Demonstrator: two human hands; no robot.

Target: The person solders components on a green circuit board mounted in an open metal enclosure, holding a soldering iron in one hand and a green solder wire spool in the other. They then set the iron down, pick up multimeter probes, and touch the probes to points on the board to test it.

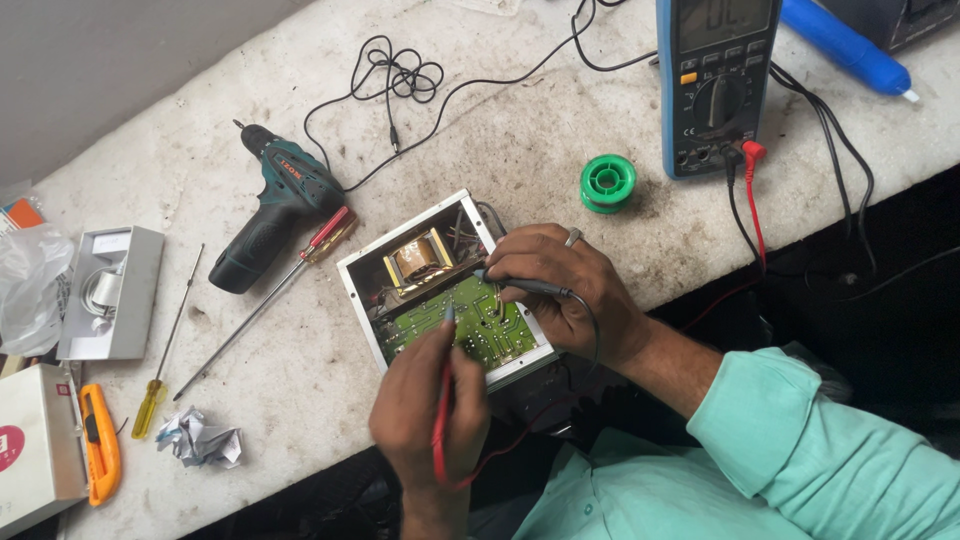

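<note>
Probing is under way on the green circuit board [462,325], which sits inside the opened metal case [440,285] on the table [520,150]. Left hand [430,405] holds a closed grip on the red probe [443,400], tip on the board. Right hand [560,285] pinches the black probe [520,287] near the transformer [420,258]. Multimeter [715,80] is connected; case remains open.

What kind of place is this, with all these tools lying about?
Most likely an electronics repair bench. A multimeter stands on the worn worktop, a green solder spool lies beside it, and both hands hold probes to the green circuit board of an opened metal case.
</note>
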